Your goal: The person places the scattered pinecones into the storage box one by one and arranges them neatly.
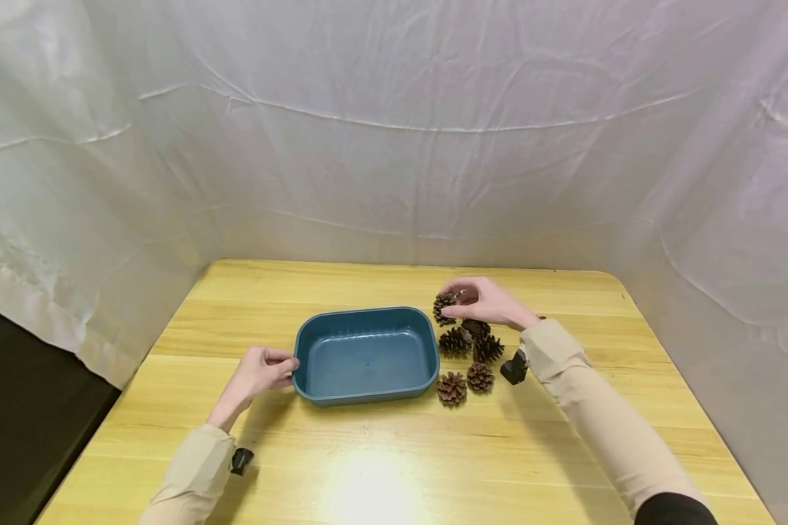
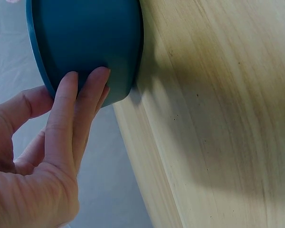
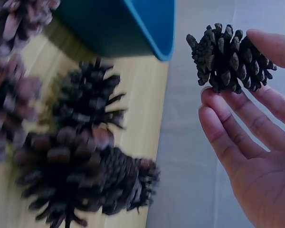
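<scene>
A blue rectangular plastic basin sits on the wooden table with nothing inside. My left hand pinches its left end, thumb over the rim and fingers against the outer wall, as the left wrist view shows. Beyond the basin's back right corner, my right hand holds a dark pine cone between thumb and fingertips. In the right wrist view that pine cone is raised above the others.
Several more pine cones lie clustered on the table right of the basin, including a dark one and two browner ones nearer the front, one of them close to the basin. White curtains hang behind and beside the table.
</scene>
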Demonstrator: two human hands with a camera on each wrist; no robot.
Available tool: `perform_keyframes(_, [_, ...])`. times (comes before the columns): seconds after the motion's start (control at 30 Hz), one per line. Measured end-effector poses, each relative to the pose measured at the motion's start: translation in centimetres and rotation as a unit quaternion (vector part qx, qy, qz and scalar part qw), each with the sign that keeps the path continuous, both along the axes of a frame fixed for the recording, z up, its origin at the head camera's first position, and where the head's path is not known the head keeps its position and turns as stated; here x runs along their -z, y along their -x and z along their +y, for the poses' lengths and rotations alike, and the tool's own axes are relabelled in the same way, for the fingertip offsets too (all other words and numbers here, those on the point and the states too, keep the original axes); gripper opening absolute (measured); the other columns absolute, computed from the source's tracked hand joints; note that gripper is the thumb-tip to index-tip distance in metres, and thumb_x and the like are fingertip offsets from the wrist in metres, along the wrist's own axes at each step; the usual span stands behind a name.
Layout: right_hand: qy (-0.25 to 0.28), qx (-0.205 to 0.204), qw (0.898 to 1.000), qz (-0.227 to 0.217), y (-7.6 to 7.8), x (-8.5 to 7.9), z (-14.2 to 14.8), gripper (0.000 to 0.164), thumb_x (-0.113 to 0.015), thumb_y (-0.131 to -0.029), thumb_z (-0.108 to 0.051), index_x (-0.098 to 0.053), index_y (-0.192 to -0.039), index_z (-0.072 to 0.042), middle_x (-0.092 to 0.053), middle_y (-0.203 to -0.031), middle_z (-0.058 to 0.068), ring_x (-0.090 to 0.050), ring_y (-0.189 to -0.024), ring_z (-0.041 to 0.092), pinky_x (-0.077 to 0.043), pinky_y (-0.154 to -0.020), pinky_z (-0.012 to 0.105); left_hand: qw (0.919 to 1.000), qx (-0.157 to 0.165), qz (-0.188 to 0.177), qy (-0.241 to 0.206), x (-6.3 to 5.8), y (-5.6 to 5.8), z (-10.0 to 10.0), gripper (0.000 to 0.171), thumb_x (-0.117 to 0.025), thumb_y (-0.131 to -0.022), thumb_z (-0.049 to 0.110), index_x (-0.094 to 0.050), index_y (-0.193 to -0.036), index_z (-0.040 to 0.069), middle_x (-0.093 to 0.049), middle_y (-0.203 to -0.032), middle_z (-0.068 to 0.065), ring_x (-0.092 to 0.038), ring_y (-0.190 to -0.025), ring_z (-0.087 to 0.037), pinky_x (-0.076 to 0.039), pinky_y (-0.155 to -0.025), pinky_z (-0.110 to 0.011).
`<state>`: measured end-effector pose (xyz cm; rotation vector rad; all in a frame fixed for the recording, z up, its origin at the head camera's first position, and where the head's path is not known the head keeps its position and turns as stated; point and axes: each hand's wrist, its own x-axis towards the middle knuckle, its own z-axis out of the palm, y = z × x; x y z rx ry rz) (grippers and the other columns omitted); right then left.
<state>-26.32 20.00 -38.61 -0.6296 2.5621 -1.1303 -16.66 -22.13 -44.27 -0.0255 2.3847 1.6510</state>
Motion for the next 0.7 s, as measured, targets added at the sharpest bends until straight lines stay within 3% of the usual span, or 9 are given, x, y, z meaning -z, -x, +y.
perform_keyframes(0.47, [0.02,-0.047,0.999,-0.009,0.6,-0.1,-4.3,0.047,-0.075,-0.09,-0.026,-0.063,-0.132,-0.007,-0.066,-0.13,0.018,-0.066,-0.113,0.032,-0.057,-0.103,0.049,0.9999,-0.005,0.003,0.011,0.0,0.0,0.3,0.029,-0.062,-0.096,0.001,-0.063,-0.114,-0.022,-0.074,-0.101,-0.026,-0.071,-0.079,-0.009,-0.066,-0.073,-0.024])
perform_keyframes(0.7, [0.013,-0.029,0.998,-0.045,0.6,0.1,-6.5,0.046,-0.074,-0.092,-0.021,-0.062,-0.133,-0.006,-0.06,-0.139,0.018,-0.064,-0.119,0.037,-0.058,-0.103,0.047,0.9999,-0.006,0.006,0.009,-0.1,-0.1,0.4,0.029,-0.062,-0.095,0.0,-0.063,-0.114,-0.023,-0.075,-0.1,-0.025,-0.07,-0.078,-0.007,-0.066,-0.073,-0.022])
